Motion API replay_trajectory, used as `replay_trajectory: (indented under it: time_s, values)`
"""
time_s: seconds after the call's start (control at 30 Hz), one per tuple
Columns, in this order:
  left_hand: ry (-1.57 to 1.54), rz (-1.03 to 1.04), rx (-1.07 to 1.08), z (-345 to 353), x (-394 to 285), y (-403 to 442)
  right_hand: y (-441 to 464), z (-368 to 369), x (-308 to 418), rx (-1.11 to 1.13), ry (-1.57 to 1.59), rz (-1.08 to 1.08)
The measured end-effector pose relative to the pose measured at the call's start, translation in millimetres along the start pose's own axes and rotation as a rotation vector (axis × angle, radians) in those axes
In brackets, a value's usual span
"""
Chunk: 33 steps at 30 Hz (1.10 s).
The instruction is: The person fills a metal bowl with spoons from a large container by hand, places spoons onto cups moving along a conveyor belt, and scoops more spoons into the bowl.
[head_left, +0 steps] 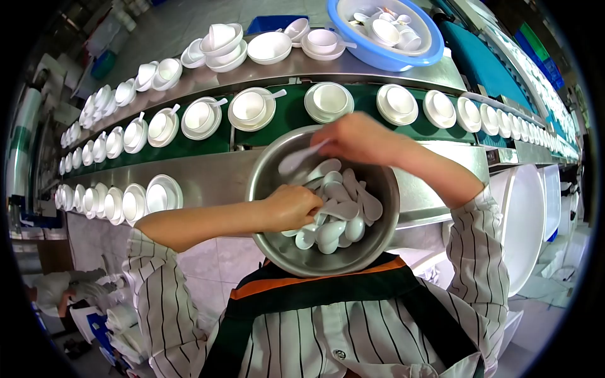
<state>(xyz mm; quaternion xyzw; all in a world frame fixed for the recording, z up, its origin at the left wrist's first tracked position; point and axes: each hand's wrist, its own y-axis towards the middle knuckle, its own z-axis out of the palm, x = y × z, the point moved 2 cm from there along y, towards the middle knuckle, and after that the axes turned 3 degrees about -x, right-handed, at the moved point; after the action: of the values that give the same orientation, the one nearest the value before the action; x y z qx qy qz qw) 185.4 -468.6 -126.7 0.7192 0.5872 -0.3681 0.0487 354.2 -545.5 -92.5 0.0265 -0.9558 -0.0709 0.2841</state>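
A steel bowl [389, 217] right in front of my body holds a heap of white soup spoons [340, 211]. Over its far rim, my right hand [354, 137] is closed on the handle of a white soup spoon [301, 157], which is blurred by motion and points left. Inside the bowl, my left hand [292, 206] has its fingers curled against the heap; whatever they grip is hidden. Just past the bowl, a white cup set [329, 101] of a small bowl on a dish sits on the green conveyor belt [290, 113].
Sets with spoons, such as this dish [252, 108], line the belt's left part; sets to the right [398, 104] show no spoon. Stacked dishware [224, 47] and a blue basin [391, 57] stand on the far steel ledge. More bowls [164, 194] rest on the near ledge at left.
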Motion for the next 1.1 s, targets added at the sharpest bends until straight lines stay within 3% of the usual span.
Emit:
replay_trajectory:
  time_s: [0.03, 0.17, 0.2, 0.3, 0.4, 0.53, 0.6, 0.67, 0.77, 0.83, 0.93, 1.0, 1.03, 1.1]
  values:
    - [-0.012, -0.022, 0.067, -1.5, -0.5, -2.3, 3.2, -12.2, -3.4, -0.134, 0.019, -0.027]
    - [-0.056, 0.096, -0.051, -0.4, -5.5, -6.0, 29.9, -44.5, -41.8, -0.483, -0.228, 0.177]
    - [-0.005, 0.135, -0.045, 2.4, -6.8, -5.6, 39.0, -38.9, -66.7, -0.492, -0.349, 0.200]
    - [0.133, 0.120, 0.022, 4.3, -12.7, -9.4, 62.0, -4.9, -110.2, -0.232, -0.488, 0.371]
    - [0.212, 0.081, 0.189, 9.5, -10.7, -18.5, 64.5, 26.3, -123.9, -0.129, -0.339, 0.271]
    - [0.123, 0.084, 0.206, 9.4, -0.9, -28.7, 64.7, 14.5, -72.9, -0.455, -0.385, -0.141]
    - [0.065, 0.055, 0.172, 0.1, 2.4, -32.7, 60.2, 9.1, -21.8, -0.303, -0.257, -0.141]
    - [0.125, 0.097, 0.010, -12.5, 4.2, -35.3, 47.3, 24.4, 11.9, -0.042, -0.132, -0.158]
    - [0.175, 0.285, -0.212, -26.7, -3.1, -36.3, 26.2, 72.9, 13.3, 0.364, -0.277, -0.117]
    - [0.123, 0.373, -0.261, -41.8, -11.7, -37.9, 22.5, 86.4, 11.0, 0.326, -0.338, -0.141]
    - [-0.326, 0.105, -0.212, -83.7, -18.3, -41.7, 19.3, 59.6, 14.7, 0.322, -0.177, -0.086]
    - [-0.367, -0.030, -0.446, -123.4, -19.8, -47.8, 15.3, 37.7, 10.3, 0.055, -0.006, -0.044]
    - [-0.345, -0.002, -0.602, -138.9, -10.1, -47.8, 12.5, 25.5, 8.0, -0.077, 0.079, -0.026]
    - [-0.421, -0.063, -0.835, -166.7, 18.6, -47.0, 4.8, -1.4, -4.8, -0.184, 0.564, 0.378]
